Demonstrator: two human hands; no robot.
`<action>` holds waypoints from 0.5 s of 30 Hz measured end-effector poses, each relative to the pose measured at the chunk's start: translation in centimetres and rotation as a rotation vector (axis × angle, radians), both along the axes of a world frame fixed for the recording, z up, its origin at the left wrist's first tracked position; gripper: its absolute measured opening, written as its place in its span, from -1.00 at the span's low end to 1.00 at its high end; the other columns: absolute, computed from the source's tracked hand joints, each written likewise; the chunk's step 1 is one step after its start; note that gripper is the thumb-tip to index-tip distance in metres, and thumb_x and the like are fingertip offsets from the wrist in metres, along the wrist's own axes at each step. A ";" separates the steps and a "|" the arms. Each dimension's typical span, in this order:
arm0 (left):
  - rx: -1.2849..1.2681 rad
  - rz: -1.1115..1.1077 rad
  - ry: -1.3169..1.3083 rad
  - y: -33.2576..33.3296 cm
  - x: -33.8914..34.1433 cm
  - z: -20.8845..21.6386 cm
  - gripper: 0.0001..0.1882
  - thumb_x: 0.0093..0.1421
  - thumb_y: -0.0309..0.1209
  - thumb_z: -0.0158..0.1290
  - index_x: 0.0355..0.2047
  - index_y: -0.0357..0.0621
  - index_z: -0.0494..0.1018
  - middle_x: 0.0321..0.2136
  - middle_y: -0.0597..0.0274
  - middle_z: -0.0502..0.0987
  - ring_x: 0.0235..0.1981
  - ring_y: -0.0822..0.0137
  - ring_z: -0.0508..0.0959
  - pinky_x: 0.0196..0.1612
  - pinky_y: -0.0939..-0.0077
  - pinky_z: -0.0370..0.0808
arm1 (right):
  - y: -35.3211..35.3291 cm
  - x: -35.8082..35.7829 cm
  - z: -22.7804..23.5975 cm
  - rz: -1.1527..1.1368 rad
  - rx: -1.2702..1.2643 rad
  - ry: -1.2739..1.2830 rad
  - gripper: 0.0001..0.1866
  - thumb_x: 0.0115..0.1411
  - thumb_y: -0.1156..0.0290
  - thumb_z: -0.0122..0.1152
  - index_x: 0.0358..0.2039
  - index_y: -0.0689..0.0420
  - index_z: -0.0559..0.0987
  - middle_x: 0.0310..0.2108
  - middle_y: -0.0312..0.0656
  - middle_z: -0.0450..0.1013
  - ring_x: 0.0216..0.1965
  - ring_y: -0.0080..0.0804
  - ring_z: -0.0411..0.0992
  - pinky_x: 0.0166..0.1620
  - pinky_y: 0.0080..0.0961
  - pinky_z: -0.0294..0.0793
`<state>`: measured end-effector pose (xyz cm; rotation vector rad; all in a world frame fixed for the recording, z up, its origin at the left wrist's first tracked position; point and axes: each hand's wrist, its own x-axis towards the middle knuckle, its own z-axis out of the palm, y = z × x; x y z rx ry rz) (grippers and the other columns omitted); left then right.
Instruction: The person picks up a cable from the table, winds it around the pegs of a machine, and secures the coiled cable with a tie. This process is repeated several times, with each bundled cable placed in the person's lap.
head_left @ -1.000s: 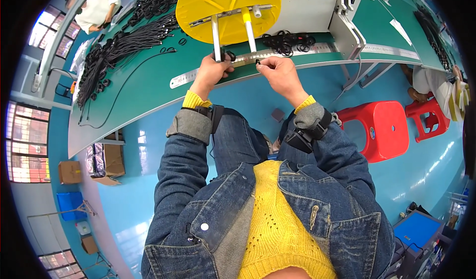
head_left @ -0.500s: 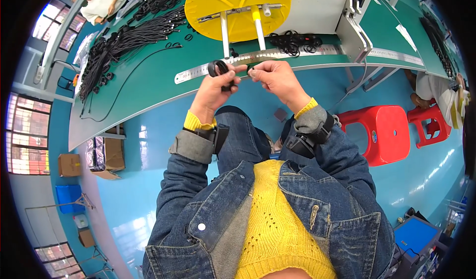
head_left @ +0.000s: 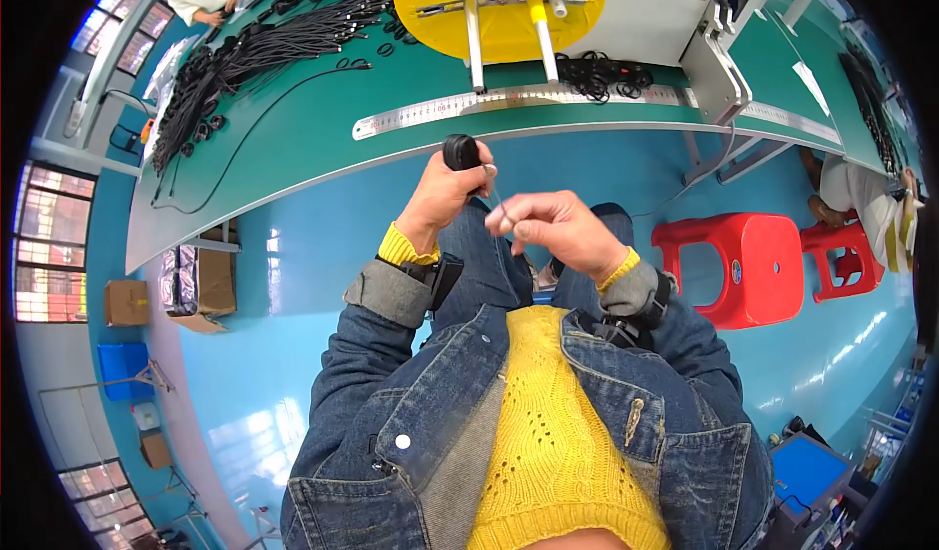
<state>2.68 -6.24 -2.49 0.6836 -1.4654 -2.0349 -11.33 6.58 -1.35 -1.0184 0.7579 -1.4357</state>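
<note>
My left hand (head_left: 437,196) is closed round a small tight coil of black cable (head_left: 461,151), held upright in front of the bench edge. Just right of it and a little nearer to me, my right hand (head_left: 567,235) has its thumb and fingers drawn together, slightly blurred. A thin strand (head_left: 497,190) seems to run from beside the coil to the right fingertips; its kind is too fine to tell. Beyond the hands, a steel ruler (head_left: 430,115) lies along the green bench (head_left: 303,134).
A yellow disc with rods (head_left: 501,37) on a white machine (head_left: 650,17) stands over the bench. Black cables (head_left: 269,61) heap at the left, black loops (head_left: 602,76) by the machine. Red stools (head_left: 768,271) stand at right. Co-workers sit far left and right.
Both hands have come back from the bench edge toward me. My right hand has dropped lower and right, away from the coil, and the coil has turned in my left hand.
</note>
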 end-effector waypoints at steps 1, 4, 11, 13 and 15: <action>0.000 -0.052 -0.036 0.3 -0.2 0.2 -0.83 -0.02 -0.55 0.09 -0.40 -0.18 0.36 -0.56 0.30 0.39 -0.58 0.47 0.40 -0.52 0.62 0.35 | 0.1 -0.2 -0.5 0.030 0.071 0.044 -0.87 0.10 0.52 0.03 -0.36 0.23 0.53 -0.51 -0.27 0.46 -0.50 -0.64 0.37 -0.45 -0.70 0.42; 0.023 -0.152 -0.110 1.2 -0.2 0.5 -0.84 -0.03 -0.53 0.10 -0.42 -0.18 0.36 -0.59 0.32 0.38 -0.60 0.49 0.39 -0.54 0.64 0.33 | 0.0 -1.9 -0.5 0.078 0.209 0.131 -0.82 0.11 0.54 0.00 -0.29 0.22 0.53 -0.50 -0.27 0.47 -0.51 -0.64 0.39 -0.43 -0.69 0.46; -0.040 -0.261 -0.375 3.1 -0.4 2.3 -0.86 -0.05 -0.46 0.13 -0.48 -0.16 0.40 -0.65 0.35 0.38 -0.59 0.53 0.39 -0.57 0.65 0.32 | -1.6 -4.6 6.1 -0.005 0.276 0.608 -0.63 0.04 0.50 0.14 -0.07 0.09 0.47 -0.57 -0.28 0.45 -0.66 -0.65 0.36 -0.59 -0.70 0.37; -0.100 -0.283 -0.407 3.2 -1.0 2.2 -0.85 -0.06 -0.46 0.13 -0.46 -0.18 0.41 -0.65 0.35 0.39 -0.61 0.55 0.38 -0.60 0.64 0.30 | -2.1 -4.5 6.6 0.045 0.185 0.833 -0.61 0.00 0.46 0.19 -0.09 0.08 0.46 -0.60 -0.27 0.43 -0.64 -0.66 0.36 -0.61 -0.69 0.35; -0.127 -0.294 -0.427 3.6 -1.2 2.5 -0.84 -0.06 -0.47 0.13 -0.44 -0.19 0.41 -0.65 0.34 0.39 -0.62 0.55 0.38 -0.61 0.64 0.29 | -2.7 -4.1 6.4 0.073 0.140 0.940 -0.59 -0.03 0.43 0.22 -0.10 0.08 0.45 -0.62 -0.26 0.42 -0.63 -0.66 0.36 -0.62 -0.68 0.33</action>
